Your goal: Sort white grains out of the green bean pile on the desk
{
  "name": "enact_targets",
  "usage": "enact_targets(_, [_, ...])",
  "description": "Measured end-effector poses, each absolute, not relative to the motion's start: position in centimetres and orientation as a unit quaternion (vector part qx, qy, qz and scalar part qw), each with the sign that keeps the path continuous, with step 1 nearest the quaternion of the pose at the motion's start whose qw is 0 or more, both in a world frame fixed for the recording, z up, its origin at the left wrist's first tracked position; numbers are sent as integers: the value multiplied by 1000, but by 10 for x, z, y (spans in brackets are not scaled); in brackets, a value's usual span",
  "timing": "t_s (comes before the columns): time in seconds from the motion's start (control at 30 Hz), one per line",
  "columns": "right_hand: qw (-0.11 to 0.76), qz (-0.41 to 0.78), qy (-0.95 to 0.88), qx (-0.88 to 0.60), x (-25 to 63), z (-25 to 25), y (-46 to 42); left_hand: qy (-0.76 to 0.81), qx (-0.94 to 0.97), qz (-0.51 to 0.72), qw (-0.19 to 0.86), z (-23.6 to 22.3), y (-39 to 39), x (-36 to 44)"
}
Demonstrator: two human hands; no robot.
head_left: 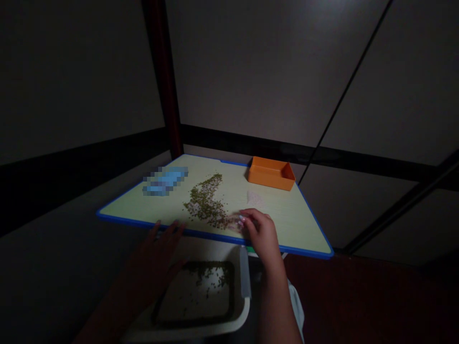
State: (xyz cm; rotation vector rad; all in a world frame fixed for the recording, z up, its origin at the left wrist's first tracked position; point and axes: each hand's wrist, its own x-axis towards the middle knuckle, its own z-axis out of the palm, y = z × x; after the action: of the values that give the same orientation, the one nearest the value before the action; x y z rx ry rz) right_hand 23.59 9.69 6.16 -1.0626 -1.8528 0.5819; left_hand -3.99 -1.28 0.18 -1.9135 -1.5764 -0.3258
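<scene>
My right hand (263,235) is over the front part of the pale tabletop (287,217), thumb and forefinger brought together. Whatever lies between the fingertips is too small to make out. Left of those fingertips spreads a loose patch of small green grains, like mung beans (208,203), mixed with pale grains. Just beyond the hand is a small heap of whitish grains (254,198). In shadow, my left hand (156,253) rests with fingers stretched out at the table's front edge, above a white plastic bin (240,313) that has scattered green grains inside.
An orange open box (268,179) stands at the table's back right. A pixelated light-blue item (167,180) lies at the left. The blue table rim (308,253) runs above the bin. Dark-banded wall panels (244,71) close off the back and left.
</scene>
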Motion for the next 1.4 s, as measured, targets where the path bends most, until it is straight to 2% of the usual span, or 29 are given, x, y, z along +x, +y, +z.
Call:
enact_targets(0.23, [453, 212, -708, -498, 256, 56, 108, -587, -733, -127, 321, 4, -12, -39])
enact_targets(0.4, [422, 172, -709, -539, 247, 59, 111, -585, -737, -121, 315, 5, -13, -39])
enact_targets(0.87, [452, 264, -731, -438, 232, 63, 101, -579, -736, -135, 324, 7, -14, -37])
enact_targets(1.4, [455, 256, -708, -476, 243, 56, 107, -579, -744, -125, 308, 5, -11, -40])
